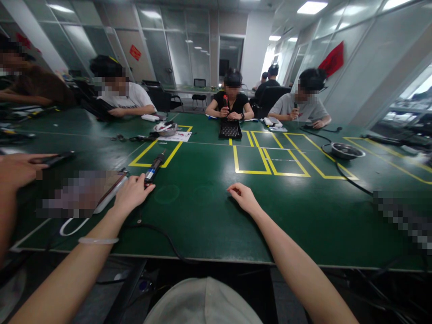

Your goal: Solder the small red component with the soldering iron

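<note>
My left hand (pixel 132 194) lies on the green table with its fingers closed around the rear of a black electric screwdriver (pixel 155 165). The tool has a blue band, and its metal tip points away from me. Left of that hand are a phone-like slab, partly blurred out, and a white device (pixel 110 195) with a white strap. My right hand (pixel 243 197) rests on the table to the right, fingers curled in and nothing visible in them. A black cable (pixel 162 231) runs from near my left wrist to the table's front edge.
Yellow tape rectangles (pixel 251 172) mark the table (pixel 202 216). A metal bowl (pixel 347 150) stands at right beside a black cable. Across the table, a co-worker holds a red-tipped tool over a black tray (pixel 230 130). Another person's hand (pixel 20 168) reaches in from the left.
</note>
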`<state>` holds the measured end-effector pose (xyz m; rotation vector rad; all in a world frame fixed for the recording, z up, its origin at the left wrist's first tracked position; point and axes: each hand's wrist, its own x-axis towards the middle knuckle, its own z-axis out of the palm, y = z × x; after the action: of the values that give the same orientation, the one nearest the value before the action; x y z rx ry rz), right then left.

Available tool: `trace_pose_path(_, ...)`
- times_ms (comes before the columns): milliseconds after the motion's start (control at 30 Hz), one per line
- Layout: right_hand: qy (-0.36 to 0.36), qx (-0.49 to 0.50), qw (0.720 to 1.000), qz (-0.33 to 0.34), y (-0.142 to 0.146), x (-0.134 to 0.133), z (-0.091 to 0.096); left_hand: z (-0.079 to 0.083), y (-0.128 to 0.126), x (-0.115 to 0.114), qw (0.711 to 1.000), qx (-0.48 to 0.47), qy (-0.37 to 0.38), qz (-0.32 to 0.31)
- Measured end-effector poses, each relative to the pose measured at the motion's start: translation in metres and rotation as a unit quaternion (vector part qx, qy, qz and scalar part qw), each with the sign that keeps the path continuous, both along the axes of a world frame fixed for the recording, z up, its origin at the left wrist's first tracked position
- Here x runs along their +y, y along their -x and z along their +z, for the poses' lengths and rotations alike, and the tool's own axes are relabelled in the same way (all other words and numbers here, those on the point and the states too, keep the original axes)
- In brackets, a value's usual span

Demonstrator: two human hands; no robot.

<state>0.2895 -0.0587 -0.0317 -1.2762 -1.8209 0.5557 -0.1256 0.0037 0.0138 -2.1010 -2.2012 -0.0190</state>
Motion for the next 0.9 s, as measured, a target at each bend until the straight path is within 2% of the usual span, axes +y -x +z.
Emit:
trace_pose_path(167,0.000,-0.001,1.000,0.001,-0.001,0.001,-0.002,-0.001,0.004,-0.003,0.999,0.043,-0.026,0.009)
trace_pose_path(367,-0.001,-0.008,1.000,0.003,0.000,0.001,-0.001,-0.001,-0.004,-0.015,0.988,0.087,-0.123,-0.015)
trace_pose_path(600,-0.003,-0.010,1.000,0.002,0.001,0.002,-0.001,0.001,-0.010,-0.017,0.988,0.099,-0.121,-0.020)
trace_pose_path(800,-0.001,-0.010,1.000,0.002,0.001,0.001,-0.002,0.001,-0.006,-0.016,0.987,0.032,-0.157,-0.019)
trace_pose_path(900,0.004,-0.011,1.000,0.001,0.002,0.001,-0.001,0.002,-0.003,-0.016,0.974,-0.102,-0.200,-0.021)
